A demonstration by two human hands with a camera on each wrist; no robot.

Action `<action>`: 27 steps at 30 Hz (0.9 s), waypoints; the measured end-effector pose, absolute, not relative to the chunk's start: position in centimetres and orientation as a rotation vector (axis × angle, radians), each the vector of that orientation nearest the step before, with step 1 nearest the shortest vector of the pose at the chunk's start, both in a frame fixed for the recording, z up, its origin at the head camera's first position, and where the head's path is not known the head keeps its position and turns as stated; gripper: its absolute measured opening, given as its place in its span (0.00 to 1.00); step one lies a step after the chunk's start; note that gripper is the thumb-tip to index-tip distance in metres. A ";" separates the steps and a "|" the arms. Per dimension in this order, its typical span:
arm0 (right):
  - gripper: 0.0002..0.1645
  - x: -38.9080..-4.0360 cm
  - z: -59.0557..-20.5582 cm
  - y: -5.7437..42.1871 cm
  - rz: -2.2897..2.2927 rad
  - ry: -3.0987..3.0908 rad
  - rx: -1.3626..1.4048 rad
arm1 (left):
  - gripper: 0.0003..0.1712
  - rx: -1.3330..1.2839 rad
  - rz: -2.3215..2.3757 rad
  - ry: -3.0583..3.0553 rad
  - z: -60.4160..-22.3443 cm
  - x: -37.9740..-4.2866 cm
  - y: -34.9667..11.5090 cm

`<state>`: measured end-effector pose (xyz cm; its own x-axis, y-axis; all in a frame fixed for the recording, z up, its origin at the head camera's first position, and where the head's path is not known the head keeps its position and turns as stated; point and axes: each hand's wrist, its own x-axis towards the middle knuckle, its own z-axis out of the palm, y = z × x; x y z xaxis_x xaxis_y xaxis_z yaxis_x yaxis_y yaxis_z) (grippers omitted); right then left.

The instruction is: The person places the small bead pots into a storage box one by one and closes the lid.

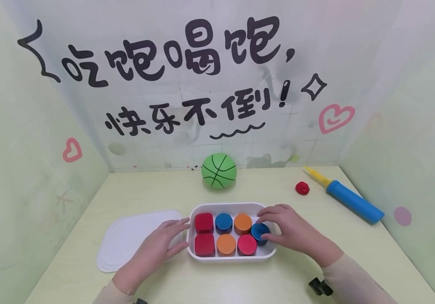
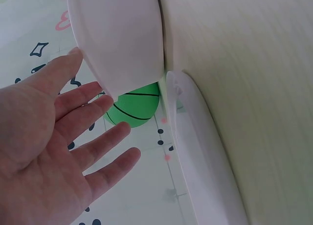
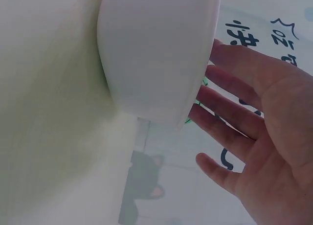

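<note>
A white oval-cornered box (image 1: 232, 259) stands on the table, holding two red square blocks (image 1: 204, 223) and several round ones. Among the round ones are a blue cylinder (image 1: 223, 221), two orange cylinders (image 1: 243, 222) and a pinkish-red cylinder (image 1: 247, 243). My right hand (image 1: 291, 230) reaches over the box's right end and pinches a second blue cylinder (image 1: 257, 231) between thumb and fingers. In the right wrist view the box wall (image 3: 156, 54) hides those fingertips. At the left end, my left hand (image 1: 160, 242) touches the rim with extended fingers.
A white lid (image 1: 126, 240) lies flat left of the box, partly under the left hand. Behind the box sits a green ball (image 1: 219, 171). At the back right are a small red object (image 1: 302, 188) and a blue pump (image 1: 354, 202) with a yellow nozzle. Walls enclose the table's sides and back.
</note>
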<state>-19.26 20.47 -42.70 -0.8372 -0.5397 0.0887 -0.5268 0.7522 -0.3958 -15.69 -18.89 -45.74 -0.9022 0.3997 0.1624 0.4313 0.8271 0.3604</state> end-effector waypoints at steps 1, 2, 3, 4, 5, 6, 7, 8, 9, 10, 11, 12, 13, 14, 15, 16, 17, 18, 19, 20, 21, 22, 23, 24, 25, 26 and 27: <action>0.24 -19.1 -42.9 20.8 -0.700 2.925 -0.863 | 0.31 -0.667 -0.607 -2.925 -45.7 -15.7 -18.9; 0.24 -19.1 -43.1 21.2 -0.761 2.937 -0.845 | 0.31 -0.669 -0.605 -2.923 -45.7 -15.7 -18.9; 0.24 -19.0 -43.4 21.6 -0.825 2.948 -0.836 | 0.31 -0.671 -0.605 -2.922 -45.7 -15.7 -18.9; 0.25 -19.0 -43.7 22.1 -0.880 2.960 -0.813 | 0.31 -0.673 -0.604 -2.922 -45.7 -15.7 -18.8; 0.25 -19.0 -44.0 22.5 -0.934 2.970 -0.802 | 0.31 -0.675 -0.605 -2.922 -45.7 -15.7 -18.8; 0.25 -19.0 -44.4 22.9 -0.981 2.978 -0.795 | 0.31 -0.677 -0.604 -2.921 -45.7 -15.7 -18.8; 0.25 -19.0 -44.8 23.4 -1.029 2.975 -0.790 | 0.31 -0.679 -0.603 -2.921 -45.7 -15.7 -18.8; 0.26 -19.0 -45.2 23.8 -1.074 2.966 -0.786 | 0.31 -0.681 -0.601 -2.920 -45.7 -15.7 -18.8; 0.25 -19.0 -45.6 24.1 -1.119 2.951 -0.777 | 0.31 -0.682 -0.602 -2.919 -45.7 -15.7 -18.8; 0.25 -19.1 -46.0 24.5 -1.157 2.931 -0.766 | 0.31 -0.684 -0.602 -2.916 -45.7 -15.8 -18.8; 0.25 -19.1 -46.3 24.8 -1.198 2.906 -0.764 | 0.31 -0.685 -0.601 -2.914 -45.7 -15.8 -18.8; 0.24 -19.1 -46.6 25.0 -1.233 2.882 -0.761 | 0.31 -0.687 -0.599 -2.911 -45.7 -15.8 -18.8; 0.24 -19.1 -46.9 25.2 -1.261 2.861 -0.763 | 0.31 -0.689 -0.597 -2.909 -45.7 -15.8 -18.8; 0.24 -19.1 -47.1 25.4 -1.280 2.844 -0.765 | 0.31 -0.690 -0.598 -2.907 -45.7 -15.8 -18.8; 0.23 -19.1 -47.3 25.5 -1.293 2.828 -0.767 | 0.31 -0.692 -0.598 -2.906 -45.7 -15.8 -18.8; 0.23 -19.2 -47.5 25.7 -1.302 2.819 -0.773 | 0.31 -0.693 -0.599 -2.905 -45.7 -15.8 -18.8; 0.23 -19.2 -47.6 25.7 -1.310 2.808 -0.782 | 0.31 -0.694 -0.599 -2.906 -45.7 -15.8 -18.9; 0.22 -19.2 -47.7 25.8 -1.311 2.802 -0.793 | 0.31 -0.694 -0.600 -2.906 -45.7 -15.8 -18.9; 0.22 -19.2 -47.8 25.8 -1.313 2.797 -0.803 | 0.31 -0.693 -0.600 -2.906 -45.7 -15.7 -18.9; 0.22 -19.3 -47.9 25.8 -1.319 2.789 -0.808 | 0.31 -0.691 -0.600 -2.907 -45.7 -15.7 -18.9; 0.22 -19.3 -47.9 25.8 -1.325 2.783 -0.818 | 0.31 -0.691 -0.601 -2.907 -45.7 -15.7 -18.9; 0.23 -19.3 -47.9 25.8 -1.329 2.780 -0.819 | 0.31 -0.691 -0.601 -2.906 -45.7 -15.7 -18.9; 0.23 -19.3 -47.9 25.8 -1.329 2.778 -0.817 | 0.31 -0.691 -0.600 -2.905 -45.6 -15.7 -18.9; 0.24 -19.3 -47.9 25.8 -1.327 2.779 -0.812 | 0.31 -0.692 -0.598 -2.905 -45.6 -15.7 -18.9; 0.24 -19.2 -47.8 25.7 -1.322 2.781 -0.806 | 0.31 -0.694 -0.599 -2.904 -45.6 -15.7 -18.9; 0.25 -19.2 -47.8 25.7 -1.316 2.780 -0.801 | 0.31 -0.695 -0.598 -2.904 -45.6 -15.7 -18.9; 0.26 -19.2 -47.7 25.7 -1.307 2.779 -0.796 | 0.31 -0.695 -0.598 -2.905 -45.6 -15.7 -18.9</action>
